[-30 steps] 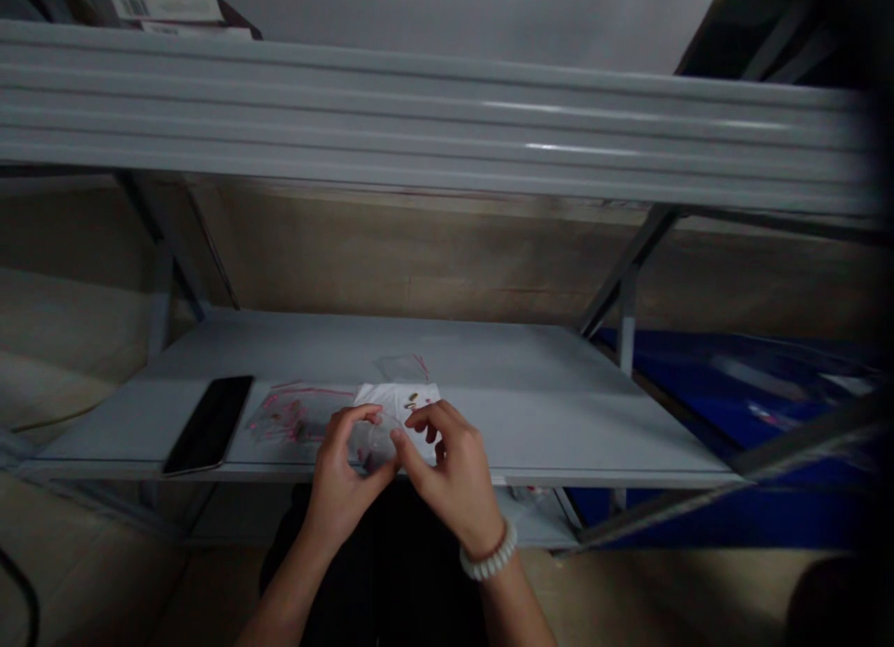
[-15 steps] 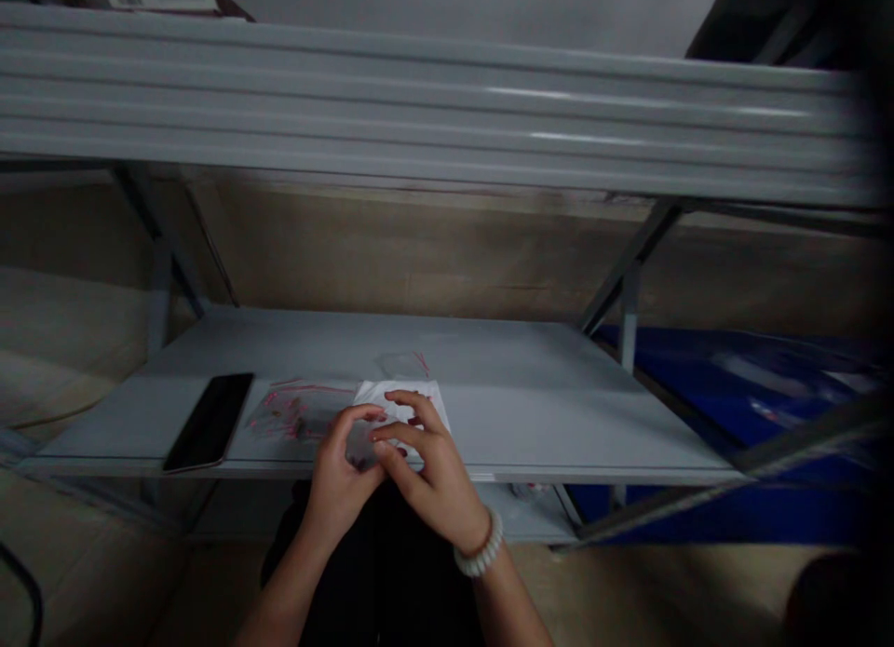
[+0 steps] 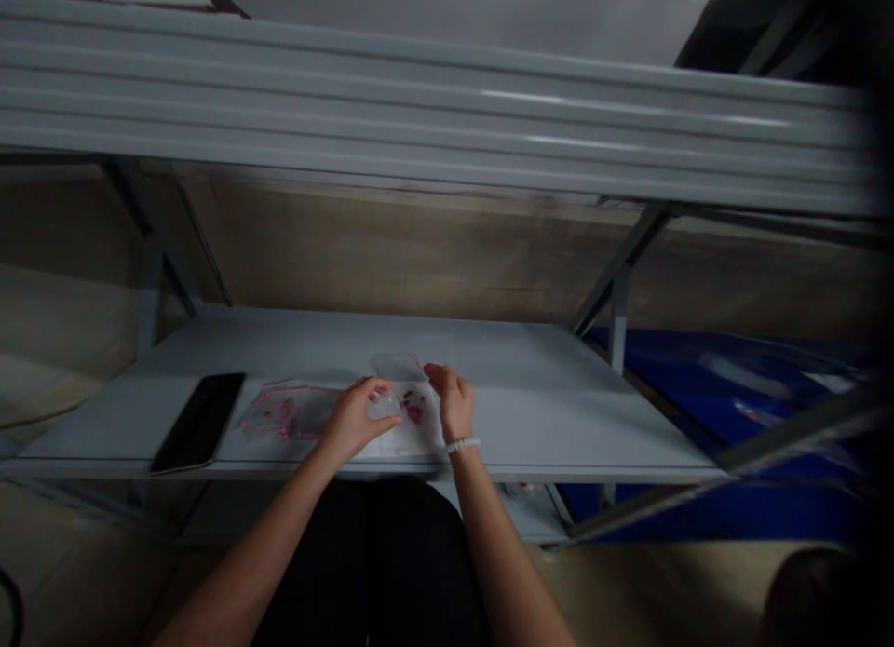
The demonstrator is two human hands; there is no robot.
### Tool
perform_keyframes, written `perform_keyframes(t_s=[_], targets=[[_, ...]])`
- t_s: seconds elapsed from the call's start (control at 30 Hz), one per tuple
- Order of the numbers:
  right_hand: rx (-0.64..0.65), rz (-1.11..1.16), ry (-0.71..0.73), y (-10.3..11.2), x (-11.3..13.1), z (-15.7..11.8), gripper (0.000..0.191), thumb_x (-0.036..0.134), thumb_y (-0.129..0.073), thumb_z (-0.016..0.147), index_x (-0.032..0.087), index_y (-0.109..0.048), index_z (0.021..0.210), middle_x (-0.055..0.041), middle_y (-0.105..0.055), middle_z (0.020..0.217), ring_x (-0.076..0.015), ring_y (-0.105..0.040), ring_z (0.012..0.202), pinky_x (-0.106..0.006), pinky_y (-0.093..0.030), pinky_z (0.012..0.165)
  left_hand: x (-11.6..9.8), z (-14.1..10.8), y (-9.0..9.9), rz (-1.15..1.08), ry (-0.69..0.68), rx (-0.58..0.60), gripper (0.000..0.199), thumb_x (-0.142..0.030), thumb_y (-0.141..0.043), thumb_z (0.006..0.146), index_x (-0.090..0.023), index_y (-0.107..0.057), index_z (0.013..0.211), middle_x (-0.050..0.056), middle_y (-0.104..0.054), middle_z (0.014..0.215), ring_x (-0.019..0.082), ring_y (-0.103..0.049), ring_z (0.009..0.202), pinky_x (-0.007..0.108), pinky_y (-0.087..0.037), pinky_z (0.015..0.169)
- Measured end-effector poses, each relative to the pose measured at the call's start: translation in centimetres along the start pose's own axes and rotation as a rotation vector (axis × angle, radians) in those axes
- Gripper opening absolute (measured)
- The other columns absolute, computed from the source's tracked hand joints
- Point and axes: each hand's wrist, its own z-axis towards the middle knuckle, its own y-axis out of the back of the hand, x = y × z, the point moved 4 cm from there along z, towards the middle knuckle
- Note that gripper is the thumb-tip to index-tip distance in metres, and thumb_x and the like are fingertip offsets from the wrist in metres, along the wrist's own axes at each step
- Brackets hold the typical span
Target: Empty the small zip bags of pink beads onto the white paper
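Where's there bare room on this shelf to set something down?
Free shelf lies right of the right hand and behind the phone. Crowded between: pink-marked plastic bags, a white sheet, the left hand holding a clear bag.

- left hand [image 3: 355, 420] is curled over a small clear plastic bag [image 3: 383, 406], right at the front of the grey metal shelf [image 3: 559, 424]
- right hand [image 3: 451, 402] rests its fingers on a white sheet [image 3: 401, 448] beside it, white beaded bracelet [image 3: 462, 446] on the wrist
- pink-trimmed plastic bags [image 3: 286, 414] lie left on that shelf
- black smartphone [image 3: 199, 422] sits further left
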Motion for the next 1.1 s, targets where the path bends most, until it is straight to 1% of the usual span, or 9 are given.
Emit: perform_keyframes(t_s=[0.1,0.17,0.33,0.43,0.63,0.73,0.9,1.1], targets=[[-0.061,-0.188,0.052,-0.8,-1.8,1.2,0.054,0.052,-0.038,0.084,0.01,-0.072,0.084,-0.0154,-0.071,0.09,-0.0232,-0.064,0.084,-0.032,-0.047,0.076,0.5,1.4,-0.7,0.238,0.0,0.089,0.042,-0.023,-0.076,0.064,-0.019,-0.058,0.101,0.003,-0.064,0.099,0.017,-0.059,0.092,0.027,-0.046,0.082],[-0.084,-0.282,0.075,-1.2,-2.5,1.3,0.056,0.05,-0.034,0.086,0.009,-0.072,0.084,-0.0148,-0.071,0.088,-0.0226,-0.064,0.082,-0.031,-0.046,0.073,0.4,1.9,-0.9,0.319,0.006,0.128,0.041,-0.023,-0.076,0.063,-0.019,-0.059,0.1,0.003,-0.064,0.099,0.019,-0.059,0.093,0.029,-0.045,0.083],[-0.075,-0.39,0.101,-1.4,-2.9,0.8,0.057,0.048,-0.03,0.088,0.01,-0.072,0.083,-0.0124,-0.071,0.082,-0.0204,-0.063,0.075,-0.027,-0.043,0.068,0.0,2.9,-1.2,0.477,0.046,0.2,0.041,-0.023,-0.075,0.061,-0.018,-0.062,0.1,0.008,-0.065,0.101,0.027,-0.059,0.096,0.038,-0.043,0.084],[-0.07,-0.46,0.116,-1.5,-2.8,0.8,0.056,0.046,-0.029,0.089,0.011,-0.072,0.082,-0.0119,-0.071,0.081,-0.0206,-0.062,0.074,-0.027,-0.041,0.067,-0.4,3.5,-1.5,0.556,0.055,0.252,0.041,-0.024,-0.074,0.061,-0.018,-0.063,0.1,0.009,-0.066,0.1,0.029,-0.059,0.096,0.04,-0.043,0.082],[-0.062,-0.519,0.122,-1.8,-2.7,0.8,0.056,0.043,-0.028,0.09,0.011,-0.072,0.082,-0.0126,-0.071,0.08,-0.0205,-0.063,0.073,-0.026,-0.04,0.066,-1.8,4.2,-1.8,0.68,0.036,0.325,0.034,-0.024,-0.072,0.064,-0.019,-0.065,0.097,0.011,-0.066,0.1,0.03,-0.058,0.1,0.043,-0.04,0.087],[-0.057,-0.54,0.122,-1.9,-2.6,0.7,0.054,0.041,-0.028,0.09,0.011,-0.072,0.082,-0.0121,-0.071,0.08,-0.0202,-0.062,0.073,-0.026,-0.04,0.065,-2.3,4.3,-2.0,0.723,0.024,0.339,0.029,-0.024,-0.072,0.064,-0.018,-0.066,0.093,0.012,-0.066,0.1,0.03,-0.057,0.1,0.046,-0.038,0.089],[-0.049,-0.587,0.13,-2.0,-2.5,0.7,0.054,0.041,-0.027,0.09,0.012,-0.072,0.081,-0.0117,-0.07,0.076,-0.0195,-0.061,0.069,-0.026,-0.039,0.063,-2.7,4.6,-2.3,0.767,-0.002,0.349,0.028,-0.024,-0.073,0.064,-0.017,-0.067,0.09,0.014,-0.067,0.1,0.031,-0.057,0.1,0.049,-0.036,0.091],[-0.046,-0.58,0.143,-2.1,-2.4,0.6,0.055,0.042,-0.027,0.09,0.012,-0.071,0.078,-0.0129,-0.07,0.077,-0.0201,-0.062,0.07,-0.026,-0.039,0.063,-3.5,5.3,-3.1,0.789,-0.058,0.358,0.017,-0.015,-0.071,0.065,-0.017,-0.068,0.082,0.014,-0.067,0.095,0.033,-0.055,0.101,0.052,-0.031,0.094]])
